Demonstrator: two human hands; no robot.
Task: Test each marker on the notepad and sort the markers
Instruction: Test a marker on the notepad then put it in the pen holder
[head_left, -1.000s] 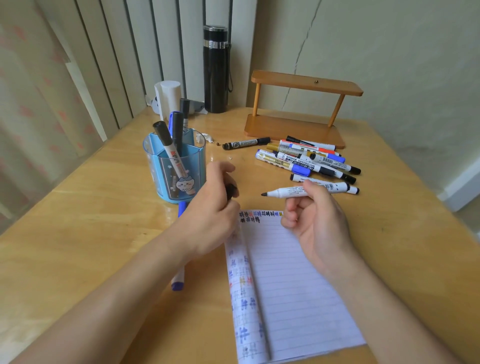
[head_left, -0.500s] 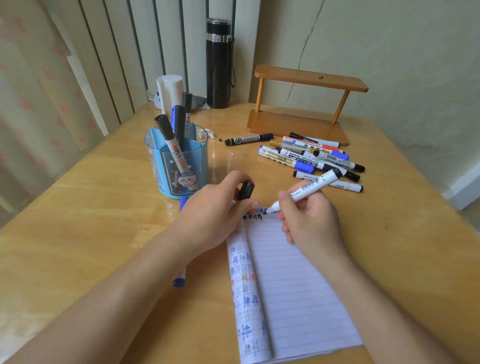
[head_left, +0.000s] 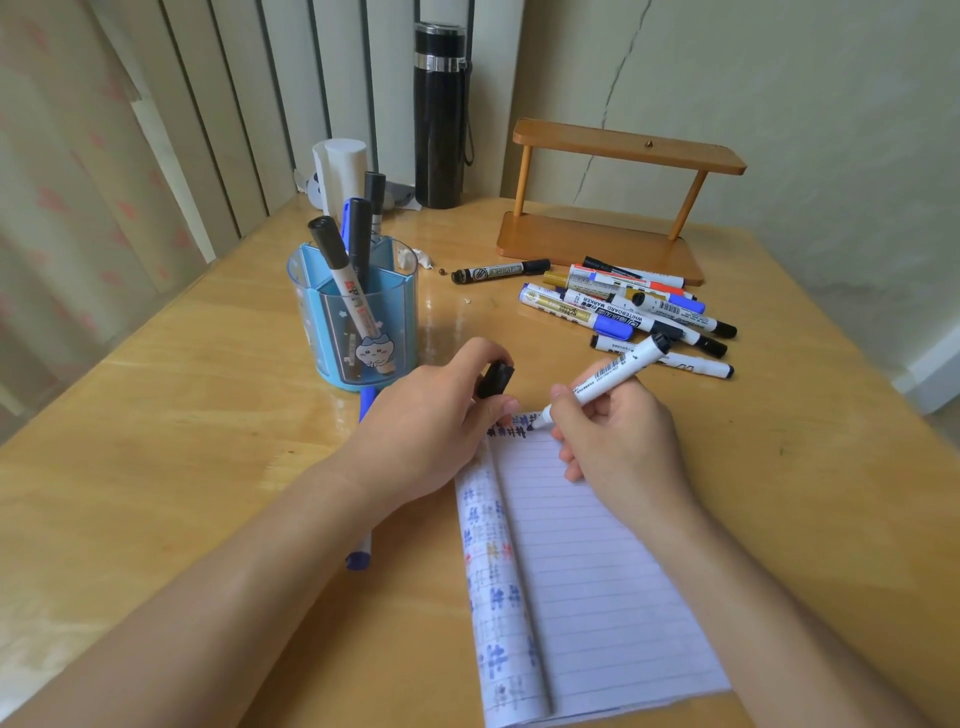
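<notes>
Under the right hand (head_left: 618, 441), the marker (head_left: 610, 374) has swung down from level, and its tip now meets the top line of the notepad (head_left: 597, 571); the right hand grips it pen-fashion; the left hand (head_left: 431, 415), just beside, pinches the black cap (head_left: 495, 379); the test stroke looks to be starting, with sorting to come after.
</notes>
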